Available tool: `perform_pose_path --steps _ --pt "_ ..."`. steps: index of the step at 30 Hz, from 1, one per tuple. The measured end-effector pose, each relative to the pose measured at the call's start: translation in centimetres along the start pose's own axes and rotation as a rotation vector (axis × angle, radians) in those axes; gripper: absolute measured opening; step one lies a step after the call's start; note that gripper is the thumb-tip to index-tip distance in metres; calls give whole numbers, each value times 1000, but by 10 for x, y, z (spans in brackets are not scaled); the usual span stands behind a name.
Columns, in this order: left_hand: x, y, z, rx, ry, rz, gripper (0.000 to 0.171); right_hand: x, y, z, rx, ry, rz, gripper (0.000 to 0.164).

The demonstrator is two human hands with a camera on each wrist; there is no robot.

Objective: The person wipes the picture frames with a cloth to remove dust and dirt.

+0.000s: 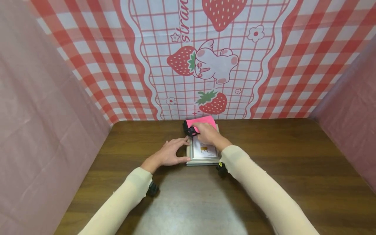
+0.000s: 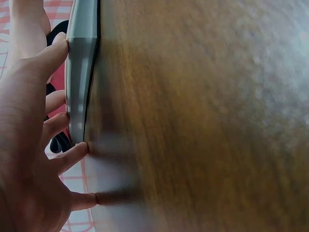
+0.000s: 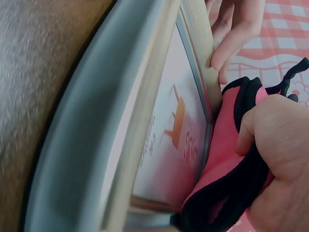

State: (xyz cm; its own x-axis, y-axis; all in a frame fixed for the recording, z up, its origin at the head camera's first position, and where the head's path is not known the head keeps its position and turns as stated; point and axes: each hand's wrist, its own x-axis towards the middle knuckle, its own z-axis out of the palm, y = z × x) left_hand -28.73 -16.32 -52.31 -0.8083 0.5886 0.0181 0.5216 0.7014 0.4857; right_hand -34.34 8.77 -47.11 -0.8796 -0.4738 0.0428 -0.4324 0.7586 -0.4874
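Across the frame's top we see a strawberry-printed, red-and-white checked cloth (image 1: 218, 63); pink drapes (image 1: 44, 120) flank it left and right. Below, we see a brown wood-grain tabletop (image 1: 288, 156), pale glare (image 1: 191, 205) at bottom centre.

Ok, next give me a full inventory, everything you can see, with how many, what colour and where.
Picture frame: 1, pale beige and grey, far part of the table
Print: 1, white with an orange-brown drawing, inside the frame
Cloth item: 1, bright pink with black edging, over the frame's far end
Table: 1, brown wood grain, under the frame
Backdrop: 1, red and white with strawberries, behind the table
Side drapes: 2, dull pink, left and right
Wrist devices: 2, black, one by each cuff
Sleeves: 2, cream, one on each arm
Left hand: 1, bare, touching the frame's left edge
Right hand: 1, bare, gripping the cloth item
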Motion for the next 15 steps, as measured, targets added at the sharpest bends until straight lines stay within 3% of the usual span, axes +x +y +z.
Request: perform_pose_path --steps 4,9,12,15 --pt "-3 7 -4 -8 5 8 89 -14 -9 -14 -16 -8 7 56" --pt "-13 35 -22 -44 -16 -4 79 -22 -5 -23 -61 -5 6 57" --pt "-15 36 -22 -45 -4 12 79 -30 -9 -32 -75 -5 23 52" --pt "-13 25 -15 -37 14 24 81 -32 -2 -35 -95 6 25 47"
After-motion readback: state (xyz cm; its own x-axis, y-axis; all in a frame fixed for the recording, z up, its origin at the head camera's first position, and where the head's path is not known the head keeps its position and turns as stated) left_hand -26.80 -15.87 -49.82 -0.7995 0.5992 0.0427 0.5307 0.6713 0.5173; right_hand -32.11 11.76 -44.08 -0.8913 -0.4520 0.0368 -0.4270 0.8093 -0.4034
